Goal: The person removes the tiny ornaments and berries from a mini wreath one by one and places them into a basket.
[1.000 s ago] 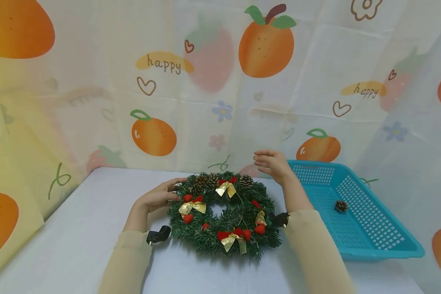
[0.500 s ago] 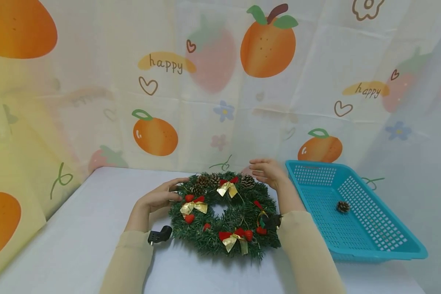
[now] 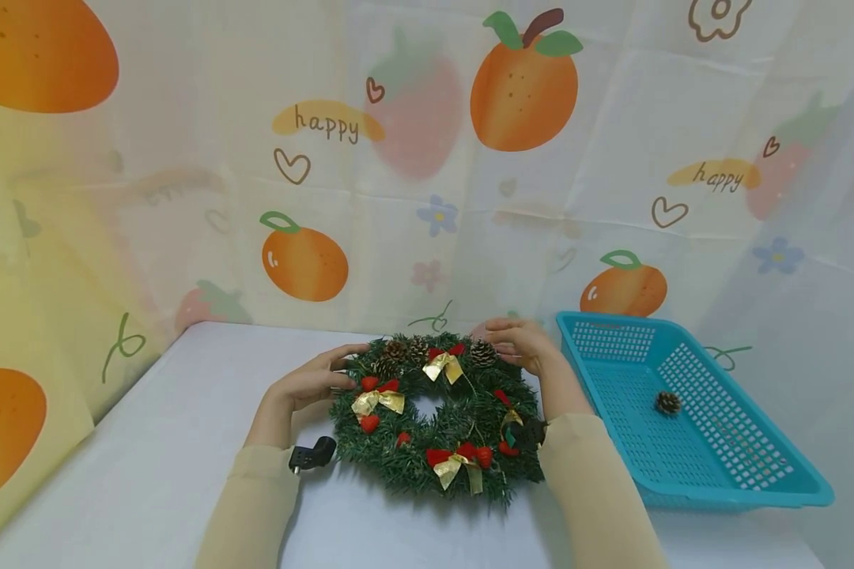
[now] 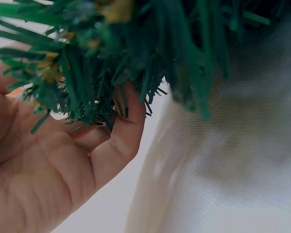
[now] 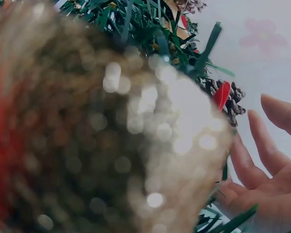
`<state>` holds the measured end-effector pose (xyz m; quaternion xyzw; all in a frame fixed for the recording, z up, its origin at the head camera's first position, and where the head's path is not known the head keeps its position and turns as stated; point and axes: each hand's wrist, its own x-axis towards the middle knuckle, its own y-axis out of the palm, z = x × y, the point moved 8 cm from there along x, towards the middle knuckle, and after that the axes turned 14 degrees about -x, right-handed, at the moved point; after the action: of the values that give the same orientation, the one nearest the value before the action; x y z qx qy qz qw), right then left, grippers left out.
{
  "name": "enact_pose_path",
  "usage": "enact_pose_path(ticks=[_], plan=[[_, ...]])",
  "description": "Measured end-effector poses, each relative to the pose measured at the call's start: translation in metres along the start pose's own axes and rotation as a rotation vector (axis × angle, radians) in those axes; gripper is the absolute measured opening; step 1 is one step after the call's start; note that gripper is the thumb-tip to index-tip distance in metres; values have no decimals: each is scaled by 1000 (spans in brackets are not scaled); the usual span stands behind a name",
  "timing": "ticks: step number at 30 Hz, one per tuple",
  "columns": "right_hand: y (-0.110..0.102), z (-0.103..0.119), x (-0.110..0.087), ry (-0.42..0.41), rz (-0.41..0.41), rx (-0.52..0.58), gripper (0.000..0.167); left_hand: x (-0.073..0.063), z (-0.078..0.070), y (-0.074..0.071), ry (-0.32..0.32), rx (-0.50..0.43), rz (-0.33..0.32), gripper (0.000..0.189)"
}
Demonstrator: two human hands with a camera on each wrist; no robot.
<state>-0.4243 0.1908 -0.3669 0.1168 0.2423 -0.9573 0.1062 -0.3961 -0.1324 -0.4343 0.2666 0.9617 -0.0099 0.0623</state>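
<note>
Curling its fingers, the left hand (image 3: 307, 386) held the bristly, ring-shaped wreath (image 3: 462, 415) at left; the right hand (image 3: 530, 344), loosely spread, hovered far right

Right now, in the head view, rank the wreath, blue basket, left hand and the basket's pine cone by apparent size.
Largest: wreath and blue basket, too alike in area to rank.
Next: left hand.
Smallest: pine cone inside the basket.
</note>
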Motion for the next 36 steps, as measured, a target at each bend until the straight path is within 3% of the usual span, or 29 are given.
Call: enact_pose_path(ticks=[9, 16, 18, 22, 28, 30, 31, 36], plan=[[2, 0, -5, 30, -7, -27, 54, 0, 0, -1, 0, 19, -2, 75], [7, 14, -25, 47, 15, -87, 53, -2, -2, 1, 3, 18, -1, 75], [7, 10, -20, 48, 21, -104, 54, -2, -2, 1, 3, 15, -3, 75], [2, -14, 10, 22, 32, -123, 55, -2, -2, 2, 4, 14, -2, 75], [-21, -92, 118, -75, 100, -102, 54, -2, -3, 3, 4, 5, -4, 75], [-26, -107, 139, -61, 81, -124, 53, -2, -2, 3, 3, 4, -5, 75], [-22, -99, 125, -63, 77, -127, 52, -2, -2, 3, 2, 6, -6, 75], [-21, -91, 118, -62, 89, -126, 52, -1, -2, 0, 2, 18, -11, 74]])
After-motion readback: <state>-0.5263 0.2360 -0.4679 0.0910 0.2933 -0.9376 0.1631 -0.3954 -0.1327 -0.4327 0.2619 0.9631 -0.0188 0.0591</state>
